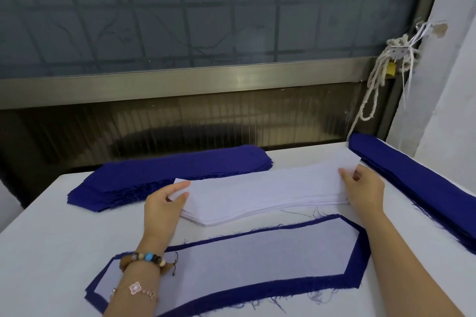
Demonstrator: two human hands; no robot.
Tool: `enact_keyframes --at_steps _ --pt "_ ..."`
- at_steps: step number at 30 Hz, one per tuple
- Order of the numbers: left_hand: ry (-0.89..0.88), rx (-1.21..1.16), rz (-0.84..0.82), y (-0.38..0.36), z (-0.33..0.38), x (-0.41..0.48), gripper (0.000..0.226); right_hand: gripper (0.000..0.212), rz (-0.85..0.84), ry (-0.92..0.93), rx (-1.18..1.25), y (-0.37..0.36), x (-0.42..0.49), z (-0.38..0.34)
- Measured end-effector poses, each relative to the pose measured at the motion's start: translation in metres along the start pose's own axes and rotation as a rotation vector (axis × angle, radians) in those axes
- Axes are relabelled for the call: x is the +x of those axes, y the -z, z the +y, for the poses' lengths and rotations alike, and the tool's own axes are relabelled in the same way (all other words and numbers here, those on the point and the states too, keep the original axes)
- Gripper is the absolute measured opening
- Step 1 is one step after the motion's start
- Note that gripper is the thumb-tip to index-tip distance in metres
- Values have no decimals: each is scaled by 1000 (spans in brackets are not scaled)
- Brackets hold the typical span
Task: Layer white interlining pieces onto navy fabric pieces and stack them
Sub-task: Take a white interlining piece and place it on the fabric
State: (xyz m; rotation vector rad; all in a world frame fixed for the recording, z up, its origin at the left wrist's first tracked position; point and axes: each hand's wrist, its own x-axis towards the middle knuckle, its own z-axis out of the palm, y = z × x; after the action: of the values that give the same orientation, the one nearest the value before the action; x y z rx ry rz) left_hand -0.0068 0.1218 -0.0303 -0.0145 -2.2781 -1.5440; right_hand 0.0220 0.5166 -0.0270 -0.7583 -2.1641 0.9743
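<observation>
A stack of white interlining pieces (pixel 262 193) lies in the middle of the table. My left hand (pixel 164 203) pinches the left end of the top white piece between thumb and fingers. My right hand (pixel 363 188) pinches its right end. In front of the stack lies a navy fabric piece (pixel 360 260) with a white interlining piece (pixel 244 262) laid on it, its navy edge showing all round. A pile of navy pieces (pixel 170 175) sits behind on the left. Another navy pile (pixel 425 188) runs along the right side.
The white table (pixel 46 252) ends at a metal window frame (pixel 180 82) behind and a wall (pixel 450 85) on the right. A knotted white cord (pixel 381 77) hangs at the right corner. Loose threads fray from the navy edges.
</observation>
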Motion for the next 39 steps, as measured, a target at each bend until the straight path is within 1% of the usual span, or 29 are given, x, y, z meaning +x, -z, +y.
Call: enact_keyframes --at_steps 2,3,6,8,12,17,20,24,28,30,33,39 --pt "40 -28 27 4 -1 2 26 36 -7 -4 59 0 -2 -2" --pt "72 -81 29 6 -1 2 27 36 -12 -7 93 0 -3 -3" --pt "233 -387 15 11 4 4 28 37 -34 -25 174 -2 -6 -7" --pt "277 -430 45 16 9 5 29 36 -46 -25 220 -3 -10 -12" --pt "231 -316 99 29 14 8 29 36 -50 -23 222 -5 -21 -17" --pt "247 -214 74 51 18 2 29 37 -85 -2 163 1 -39 -21" --pt "220 -108 85 68 19 -13 29 38 -82 31 136 12 -53 -26" --pt "207 -18 47 88 14 -38 29 40 -86 78 119 30 -74 -23" --pt "226 173 29 104 14 -58 25 41 -112 74 97 42 -95 -19" --pt "231 229 18 111 15 -65 24 40 -145 82 78 44 -103 -16" --pt "257 246 6 117 19 -73 25 39 -181 77 54 46 -113 -12" --pt "339 137 -63 129 13 -81 22 26 -280 79 -6 51 -120 -6"
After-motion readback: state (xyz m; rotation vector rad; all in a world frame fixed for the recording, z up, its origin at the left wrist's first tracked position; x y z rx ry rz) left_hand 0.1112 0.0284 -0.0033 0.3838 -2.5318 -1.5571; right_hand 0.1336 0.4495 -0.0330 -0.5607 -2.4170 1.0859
